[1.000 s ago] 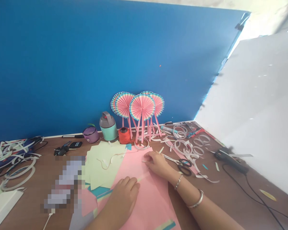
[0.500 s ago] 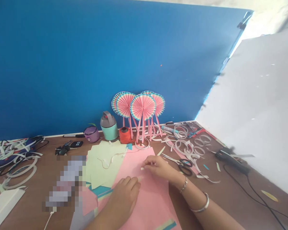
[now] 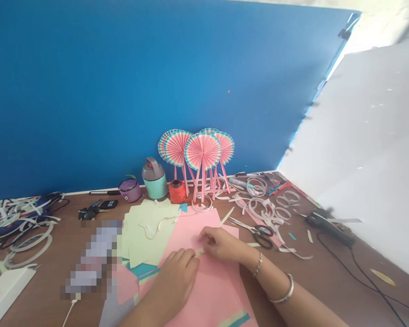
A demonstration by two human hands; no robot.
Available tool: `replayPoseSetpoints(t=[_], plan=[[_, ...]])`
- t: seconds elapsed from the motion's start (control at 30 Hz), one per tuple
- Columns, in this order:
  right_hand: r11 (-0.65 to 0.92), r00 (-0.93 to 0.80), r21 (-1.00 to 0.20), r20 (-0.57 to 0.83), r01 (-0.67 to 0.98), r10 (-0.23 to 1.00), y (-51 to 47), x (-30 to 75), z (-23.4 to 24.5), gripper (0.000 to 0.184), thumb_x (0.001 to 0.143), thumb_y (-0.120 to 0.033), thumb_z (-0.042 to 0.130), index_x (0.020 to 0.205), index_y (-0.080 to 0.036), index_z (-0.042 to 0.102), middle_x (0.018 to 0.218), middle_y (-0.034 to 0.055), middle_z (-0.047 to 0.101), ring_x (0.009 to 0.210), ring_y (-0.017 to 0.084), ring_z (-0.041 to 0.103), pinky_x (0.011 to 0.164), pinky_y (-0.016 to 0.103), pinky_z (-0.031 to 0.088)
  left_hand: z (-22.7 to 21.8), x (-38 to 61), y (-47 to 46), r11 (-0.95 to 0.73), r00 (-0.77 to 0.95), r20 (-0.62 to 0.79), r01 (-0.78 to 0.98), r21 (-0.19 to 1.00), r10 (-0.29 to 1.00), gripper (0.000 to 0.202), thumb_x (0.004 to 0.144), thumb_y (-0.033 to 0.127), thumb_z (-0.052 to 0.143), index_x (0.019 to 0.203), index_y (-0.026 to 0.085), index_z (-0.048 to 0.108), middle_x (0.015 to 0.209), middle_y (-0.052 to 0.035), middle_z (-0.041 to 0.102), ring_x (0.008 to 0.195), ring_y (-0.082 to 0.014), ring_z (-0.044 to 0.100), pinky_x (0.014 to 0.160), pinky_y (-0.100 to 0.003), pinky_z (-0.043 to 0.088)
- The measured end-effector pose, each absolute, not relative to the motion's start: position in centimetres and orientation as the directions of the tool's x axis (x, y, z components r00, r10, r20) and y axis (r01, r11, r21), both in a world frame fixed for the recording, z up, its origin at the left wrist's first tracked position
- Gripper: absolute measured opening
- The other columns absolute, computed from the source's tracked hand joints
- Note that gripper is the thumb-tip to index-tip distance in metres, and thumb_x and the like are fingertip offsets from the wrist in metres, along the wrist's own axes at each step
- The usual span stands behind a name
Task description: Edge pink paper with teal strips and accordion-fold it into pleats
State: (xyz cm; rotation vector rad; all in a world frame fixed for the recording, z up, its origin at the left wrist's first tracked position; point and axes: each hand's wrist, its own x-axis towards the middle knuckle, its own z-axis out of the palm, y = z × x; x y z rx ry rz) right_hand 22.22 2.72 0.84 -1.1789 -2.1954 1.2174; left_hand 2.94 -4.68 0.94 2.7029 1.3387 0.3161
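My right hand (image 3: 218,243), with a bracelet and a bangle on the wrist, pinches a thin pale paper strip (image 3: 200,252) above a pink paper sheet (image 3: 207,295). The strip's far part rises toward the upper right, and its middle is hidden behind my fingers. My left hand (image 3: 175,284) rests on the pink sheet, its fingertips at the strip's lower end. Whether those fingers grip the strip, I cannot tell. Pale green paper sheets (image 3: 150,240) lie just left of my left hand.
Black-handled scissors (image 3: 261,238) and white paper rings (image 3: 259,209) lie right of the sheet. Paper fans on pink sticks (image 3: 202,152) stand against a blue board. A black glue gun (image 3: 327,227) lies right; a pixelated object (image 3: 92,259) lies left.
My right hand has moved slightly down and left. The pale strip now shows as one long piece running from my left fingertips toward the upper right.
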Motion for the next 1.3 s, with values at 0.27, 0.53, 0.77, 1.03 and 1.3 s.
replayPoseSetpoints(t=[0.27, 0.53, 0.77, 1.03, 1.3], plan=[[0.267, -0.581, -0.821, -0.094, 0.505, 0.808, 2.83, 22.20, 0.64, 0.030, 0.069, -0.006, 0.047, 0.094, -0.016, 0.059, 0.072, -0.0019, 0.057, 0.065, 0.011, 0.053, 0.059, 0.020, 0.039, 0.94, 2.99, -4.61, -0.625, 0.599, 0.180, 0.762, 0.173, 0.780, 0.023, 0.089, 0.012, 0.034, 0.094, 0.020, 0.055, 0.089, -0.0049, 0.056, 0.080, -0.0181, 0.051, 0.071, -0.031, 0.042], [0.268, -0.565, -0.804, -0.101, 0.531, 0.819, 2.88, 22.08, 0.67, 0.032, 0.067, -0.005, 0.047, 0.095, -0.016, 0.060, 0.070, -0.0020, 0.058, 0.063, 0.011, 0.053, 0.057, 0.019, 0.039, 0.85, 3.07, -4.62, -0.621, 0.596, 0.178, 0.762, 0.182, 0.783, 0.025, 0.089, 0.012, 0.033, 0.100, 0.019, 0.054, 0.090, -0.0057, 0.057, 0.080, -0.0186, 0.052, 0.071, -0.031, 0.042], [0.280, -0.560, -0.795, -0.089, 0.538, 0.824, 2.90, 21.95, 0.37, 0.034, 0.066, -0.004, 0.047, 0.094, -0.016, 0.061, 0.069, -0.0022, 0.059, 0.063, 0.010, 0.053, 0.057, 0.018, 0.038, 0.70, 3.02, -4.58, -0.618, 0.594, 0.172, 0.765, 0.182, 0.786, 0.025, 0.090, 0.013, 0.032, 0.100, 0.020, 0.054, 0.090, -0.0054, 0.057, 0.081, -0.0187, 0.053, 0.072, -0.031, 0.043], [0.275, -0.548, -0.784, -0.098, 0.556, 0.831, 2.77, 21.89, 0.44, 0.034, 0.066, -0.004, 0.047, 0.095, -0.017, 0.061, 0.071, -0.0016, 0.061, 0.064, 0.011, 0.054, 0.057, 0.019, 0.038, 0.35, 2.98, -4.71, -0.604, 0.583, 0.163, 0.782, 0.152, 0.796, 0.033, 0.089, 0.011, 0.031, 0.114, 0.020, 0.051, 0.093, -0.0063, 0.057, 0.085, -0.0190, 0.053, 0.075, -0.033, 0.043], [0.269, -0.544, -0.785, -0.102, 0.558, 0.833, 2.69, 21.75, 0.78, 0.033, 0.066, -0.005, 0.049, 0.094, -0.016, 0.061, 0.071, -0.0013, 0.061, 0.064, 0.011, 0.055, 0.057, 0.019, 0.039, 0.69, 3.53, -4.74, -0.605, 0.593, 0.136, 0.793, 0.071, 0.794, 0.035, 0.091, 0.019, 0.036, 0.125, 0.018, 0.045, 0.093, -0.0064, 0.055, 0.084, -0.0194, 0.053, 0.072, -0.033, 0.043]])
